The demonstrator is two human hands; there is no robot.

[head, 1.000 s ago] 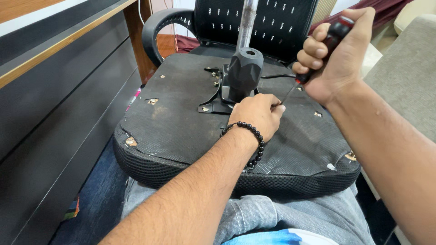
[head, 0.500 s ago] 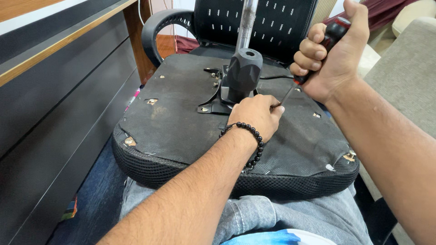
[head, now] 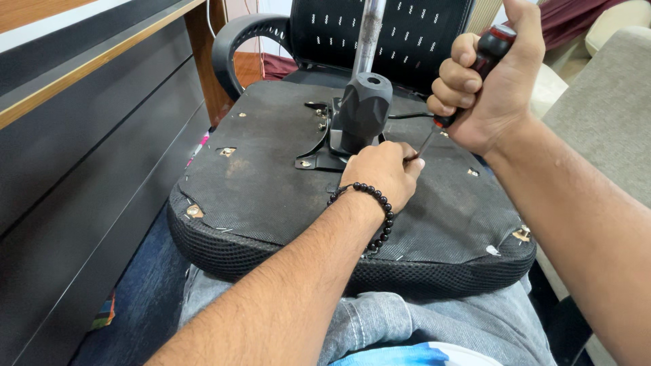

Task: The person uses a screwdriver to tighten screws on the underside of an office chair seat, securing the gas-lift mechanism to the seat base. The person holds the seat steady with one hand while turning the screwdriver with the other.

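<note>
Head view: an office chair lies tipped over with the underside of its seat (head: 271, 183) facing up, resting across the person's lap in the middle of the frame. Its mesh back (head: 407, 34) and one armrest (head: 244, 37) stand in the upper middle.

The right hand (head: 491, 88), in the upper right of the frame, is closed in a full fist around the black and red handle of a screwdriver (head: 485, 57). The shaft slants down and to the left toward the seat's centre. The left hand (head: 381, 173), with a black bead bracelet (head: 376, 210) at the wrist, is curled shut at the middle of the frame, fingers pinching around the lower shaft just beside the metal plate (head: 319, 149) and the black cover (head: 364, 108) at the foot of the steel post (head: 369, 34). The tip itself is hidden behind the left fingers, so whether it sits in a screw cannot be told.

The main risk, as I judge it, is the tip slipping. The shaft is tilted, not square to the seat, so hard pressure from the fist could make it skid out and jab the left fingers, which lie right at the point. A slip could also chew up the screw head or tear the thin black fabric, already frayed at the lower right corner (head: 519, 234).

The seat only rests on the knees, so it could rock or slide toward the dark cabinet (head: 81, 156) at left under a strong push.
</note>
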